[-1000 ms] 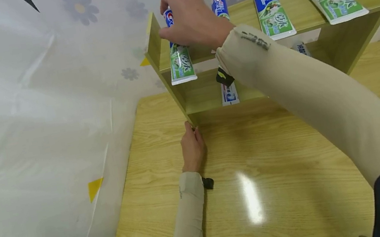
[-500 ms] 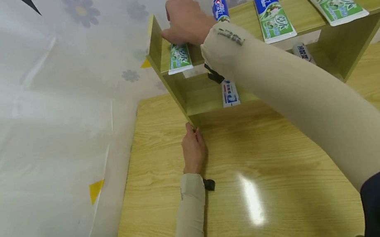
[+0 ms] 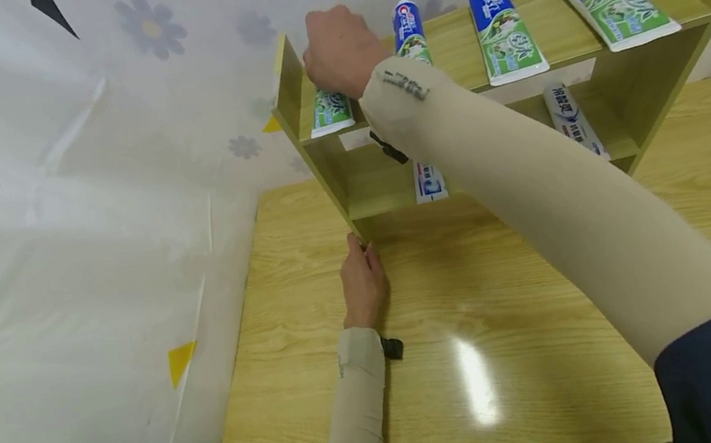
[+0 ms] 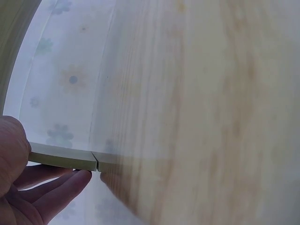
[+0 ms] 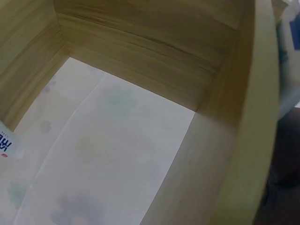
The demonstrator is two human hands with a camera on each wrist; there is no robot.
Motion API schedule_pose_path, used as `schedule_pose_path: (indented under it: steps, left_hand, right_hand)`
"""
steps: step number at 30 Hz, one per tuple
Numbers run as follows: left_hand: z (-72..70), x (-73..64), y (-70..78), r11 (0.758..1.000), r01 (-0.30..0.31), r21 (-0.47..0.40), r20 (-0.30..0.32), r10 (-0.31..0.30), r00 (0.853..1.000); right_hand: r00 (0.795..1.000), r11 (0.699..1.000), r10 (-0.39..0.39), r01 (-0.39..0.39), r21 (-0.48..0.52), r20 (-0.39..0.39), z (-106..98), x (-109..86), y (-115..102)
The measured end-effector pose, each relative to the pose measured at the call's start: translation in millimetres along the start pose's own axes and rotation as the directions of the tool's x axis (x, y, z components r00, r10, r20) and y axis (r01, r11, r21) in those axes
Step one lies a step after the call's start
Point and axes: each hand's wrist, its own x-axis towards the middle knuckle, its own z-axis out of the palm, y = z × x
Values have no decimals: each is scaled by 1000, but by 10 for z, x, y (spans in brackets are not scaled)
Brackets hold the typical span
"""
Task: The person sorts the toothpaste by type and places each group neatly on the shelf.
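Note:
A small wooden shelf unit (image 3: 389, 208) stands on the table. My left hand (image 3: 362, 283) grips its lower left edge; in the left wrist view the thumb lies on one side of the board (image 4: 65, 160) and fingers lie under it. My right hand (image 3: 343, 53) is over a blue and green toothpaste tube (image 3: 331, 111) at the left end of the upper shelf. Only the tube's flat lower end shows; the hand covers the rest, and its fingertips are hidden. More such toothpaste tubes (image 3: 506, 28) lie along the upper shelf.
White toothpaste tubes (image 3: 573, 121) lie on the lower shelf, one partly behind the right wrist. The wooden table (image 3: 518, 304) extends in front. A flowered wall covering (image 3: 212, 81) hangs behind and white sheeting (image 3: 58, 302) on the left.
My right hand has pushed the left toothpaste tube back onto the upper shelf, so its lower end overhangs less. The right hand also came slightly lower. My left hand stays at the edge.

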Motion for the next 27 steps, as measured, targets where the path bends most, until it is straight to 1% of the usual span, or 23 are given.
schedule_pose_path:
  steps: [4,6,7,8,11,13,14,15,19,22,24,25,27]
  left_hand:
    - [18,-1,-7,1000,1,-3,2,-1,1000]
    - [28,-2,-12,1000,2,-22,-6,-2,1000]
    - [-22,-8,52,999,2,-42,-7,-2,1000]
    - [-37,-11,72,998,-13,-58,-19,12,1000]
    - [-253,-47,352,995,-6,-98,-20,4,1000]
    - [-396,-75,530,995,0,-104,-13,-1,1000]
    - [-411,-84,549,994,11,-106,-9,-12,1000]
    - [-461,-101,599,993,33,-113,5,-32,999]
    - [-314,-132,350,992,54,-115,-16,-56,998]
    - [-143,-110,134,995,54,-90,-20,-56,998]
    - [-83,-77,74,995,50,-82,-2,-50,999]
    - [-41,-60,41,997,43,-64,3,-43,999]
    - [11,-30,18,999,22,-47,11,-21,1000]
  right_hand:
    - [1000,1000,13,-13,-25,-10,28,25,-20]
    - [1000,999,24,-24,-44,-3,33,41,-31]
    - [1000,998,30,-29,-54,5,34,48,-36]
    - [999,997,33,-32,-64,10,37,56,-38]
    - [999,995,44,-42,-93,26,54,70,-57]
    - [998,993,45,-40,-114,35,70,79,-66]
    - [998,992,45,-40,-122,37,78,82,-69]
    - [998,991,46,-40,-126,41,88,85,-77]
    - [998,992,45,-38,-123,53,123,90,-126]
    - [997,992,58,-52,-115,46,128,87,-137]
    - [997,991,71,-66,-114,37,115,80,-123]
    - [997,990,77,-73,-117,32,105,75,-110]
    - [996,989,89,-85,-122,25,80,64,-78]
